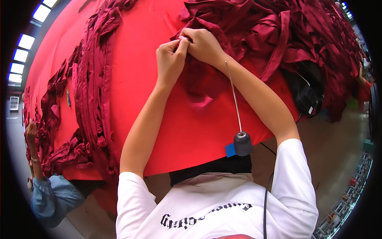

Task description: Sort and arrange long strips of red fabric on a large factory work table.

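Observation:
My left hand [170,61] and my right hand [203,46] meet over the red table cover, fingertips pinched together. Between them is the edge of a dark red fabric strip [197,85], which hangs down below my right hand; the fingers hide most of the gripped part. A large tangle of dark red fabric strips [254,30] lies just beyond and to the right of my hands. Closer to me, beneath my right forearm, a thin metal rod [234,99] rises from a black drill chuck [242,144] at the table's near edge.
Long bundled fabric strips [93,79] run along the left of the red-covered table [135,79]. A small green tool [68,97] lies farther left. At the left rim is another person's arm [36,159]. A black device [307,99] with a cable sits right.

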Demonstrator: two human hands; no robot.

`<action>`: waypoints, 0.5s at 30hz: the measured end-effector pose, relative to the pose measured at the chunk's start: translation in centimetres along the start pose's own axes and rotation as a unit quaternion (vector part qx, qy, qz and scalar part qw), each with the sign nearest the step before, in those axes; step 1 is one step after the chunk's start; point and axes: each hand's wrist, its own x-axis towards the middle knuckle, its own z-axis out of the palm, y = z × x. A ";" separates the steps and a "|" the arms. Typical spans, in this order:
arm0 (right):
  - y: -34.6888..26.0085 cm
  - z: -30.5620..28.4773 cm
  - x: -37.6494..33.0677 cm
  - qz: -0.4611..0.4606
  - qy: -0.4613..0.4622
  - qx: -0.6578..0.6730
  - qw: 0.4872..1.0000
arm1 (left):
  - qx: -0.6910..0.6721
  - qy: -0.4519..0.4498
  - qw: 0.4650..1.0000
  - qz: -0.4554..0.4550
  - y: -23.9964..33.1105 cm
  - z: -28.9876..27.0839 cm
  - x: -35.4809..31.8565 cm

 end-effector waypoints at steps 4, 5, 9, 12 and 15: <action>-0.1 -0.1 0.0 0.014 -0.018 -0.002 1.000 | -0.006 -0.005 1.000 -0.023 0.7 -0.1 -0.1; -0.3 0.0 0.1 0.014 -0.018 -0.001 1.000 | -0.010 -0.002 1.000 -0.024 0.8 -0.2 -0.2; -0.2 0.0 0.0 0.013 -0.013 0.001 1.000 | -0.008 -0.004 1.000 -0.017 0.3 -0.2 -0.1; 0.0 0.0 -0.1 0.005 -0.006 -0.002 1.000 | -0.004 -0.001 1.000 -0.004 0.0 0.0 0.0; 0.0 0.0 0.0 0.019 -0.011 -0.007 1.000 | 0.000 -0.005 1.000 -0.005 -0.1 -0.1 0.0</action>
